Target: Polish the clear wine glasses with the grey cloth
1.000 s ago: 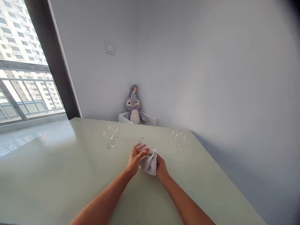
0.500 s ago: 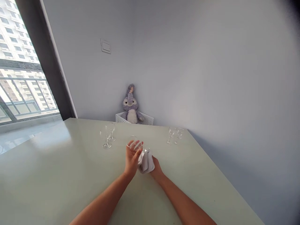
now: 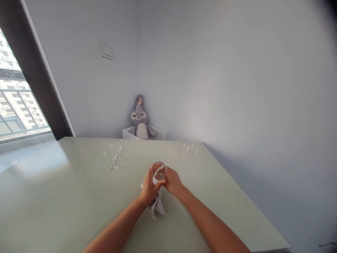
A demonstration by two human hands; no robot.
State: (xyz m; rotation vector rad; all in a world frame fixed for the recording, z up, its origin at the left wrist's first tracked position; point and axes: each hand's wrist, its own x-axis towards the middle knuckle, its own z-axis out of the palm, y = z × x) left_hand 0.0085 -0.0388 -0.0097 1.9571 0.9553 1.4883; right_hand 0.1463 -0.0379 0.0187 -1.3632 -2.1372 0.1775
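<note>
A clear stemmed wine glass (image 3: 159,171) is held upright just above the pale green table (image 3: 65,196), near its middle. My left hand (image 3: 149,189) grips it low, around the stem. A white cloth (image 3: 157,208) is bunched in that hand and hangs down to the tabletop. My right hand (image 3: 172,181) closes against the right side of the glass bowl, with its fingers touching the rim area. The foot of the glass is hidden by the hand and cloth.
Two empty wine glasses (image 3: 112,159) stand at the back left of the table, and two smaller ones (image 3: 189,149) at the back right. A grey plush toy (image 3: 139,117) sits in a white perforated basket (image 3: 158,134) against the wall. A window lies to the left.
The glass has come upright and closer to me. The cloth has gone from my right hand to hang under my left hand. My right hand now rests on the glass. The view has turned right.
</note>
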